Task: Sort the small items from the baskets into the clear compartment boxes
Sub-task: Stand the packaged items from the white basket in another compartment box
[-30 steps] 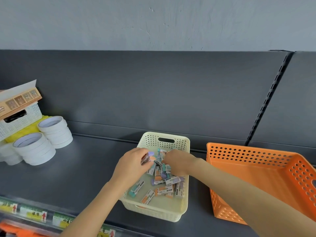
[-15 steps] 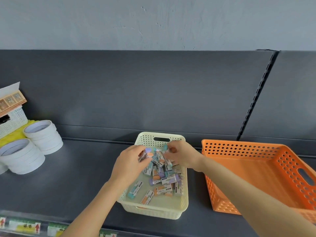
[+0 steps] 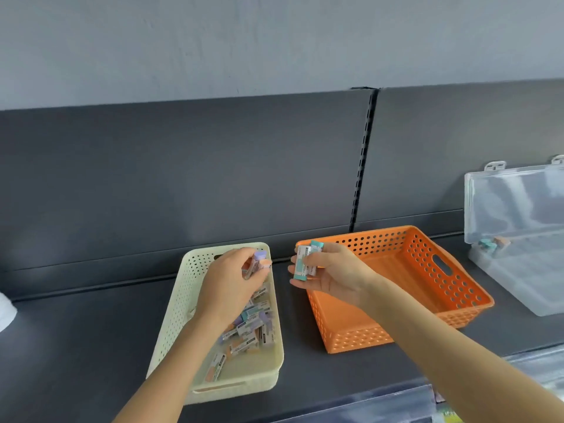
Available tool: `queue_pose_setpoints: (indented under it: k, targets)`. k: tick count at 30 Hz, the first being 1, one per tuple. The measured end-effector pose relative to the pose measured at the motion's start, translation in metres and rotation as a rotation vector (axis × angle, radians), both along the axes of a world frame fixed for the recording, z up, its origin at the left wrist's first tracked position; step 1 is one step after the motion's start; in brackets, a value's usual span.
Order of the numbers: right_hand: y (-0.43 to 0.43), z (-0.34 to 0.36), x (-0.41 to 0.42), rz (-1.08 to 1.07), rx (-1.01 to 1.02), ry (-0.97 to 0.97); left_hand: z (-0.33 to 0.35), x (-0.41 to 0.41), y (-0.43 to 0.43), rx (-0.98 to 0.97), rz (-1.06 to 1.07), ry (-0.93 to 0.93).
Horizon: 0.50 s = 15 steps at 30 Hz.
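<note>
A cream perforated basket (image 3: pixel 183 303) on the dark shelf holds several small sleeved erasers (image 3: pixel 251 326) in purple, teal and orange. My left hand (image 3: pixel 229 288) hovers over the basket and pinches a purple and an orange eraser (image 3: pixel 258 261) at its fingertips. My right hand (image 3: pixel 329 273) is raised between the cream basket and an orange basket (image 3: pixel 427 288), gripping a few teal erasers (image 3: pixel 306 259). A clear compartment box (image 3: pixel 518 270) with its lid up stands at the far right; a few teal and orange erasers (image 3: pixel 491 244) lie in its back corner.
The orange basket looks empty inside. Behind everything runs the dark back panel of the shelf with a slotted upright (image 3: pixel 361 160). A clear price rail (image 3: pixel 366 404) lines the shelf's front edge. A white object (image 3: pixel 6 312) shows at the left edge.
My view has swung right, bringing the clear box in and taking the tape rolls out. My right hand has lifted out of the cream basket with teal erasers and moved right.
</note>
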State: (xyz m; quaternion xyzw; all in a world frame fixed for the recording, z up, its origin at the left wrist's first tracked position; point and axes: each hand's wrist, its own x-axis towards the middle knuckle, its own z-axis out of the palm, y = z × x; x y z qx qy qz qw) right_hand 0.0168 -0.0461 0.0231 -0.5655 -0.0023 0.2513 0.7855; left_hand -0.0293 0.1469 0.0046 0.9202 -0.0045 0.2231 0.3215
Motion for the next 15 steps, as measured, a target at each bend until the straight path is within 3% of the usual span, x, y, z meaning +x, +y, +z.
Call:
queue_pose_setpoints:
  k: [8, 15]
  targets:
    - [-0.099, 0.001, 0.007, -0.118, 0.055, -0.011, 0.017, 0.024, -0.093, 0.037, -0.150, -0.052]
    - [-0.231, -0.006, 0.022, -0.194, -0.221, -0.257, 0.018, 0.043, -0.223, 0.028, -0.210, -0.029]
